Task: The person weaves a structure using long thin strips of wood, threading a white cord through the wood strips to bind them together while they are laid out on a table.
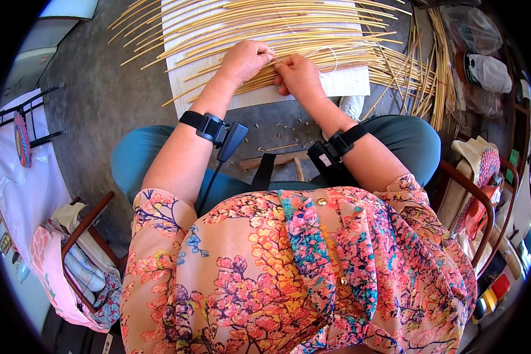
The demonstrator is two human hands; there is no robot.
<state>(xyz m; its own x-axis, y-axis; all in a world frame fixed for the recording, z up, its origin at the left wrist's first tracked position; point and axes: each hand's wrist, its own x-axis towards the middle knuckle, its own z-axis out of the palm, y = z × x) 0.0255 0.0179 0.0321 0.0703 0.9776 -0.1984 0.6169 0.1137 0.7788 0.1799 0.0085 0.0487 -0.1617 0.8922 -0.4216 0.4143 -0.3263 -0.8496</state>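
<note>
Many thin, straw-coloured sticks [236,25] lie side by side, running left to right across a white board. A pale thin string [288,25] crosses them and runs down toward my fingers. At the near edge of the row, my left hand [249,59] is closed in a pinch on the string. Close beside it on the right, my right hand [298,74] pinches too, thumb against curled fingers, with the string between the two hands. The fingertips partly hide the string there. To the right, a white loop [335,59] lies over the sticks.
The pale board [218,105] sits in front of my knees. More loose sticks [436,76] are heaped at its right, beside plastic-wrapped bundles [484,71]. Small offcuts litter the grey floor [130,82]. Chairs with cloths stand on both sides, including a wooden armrest [469,186].
</note>
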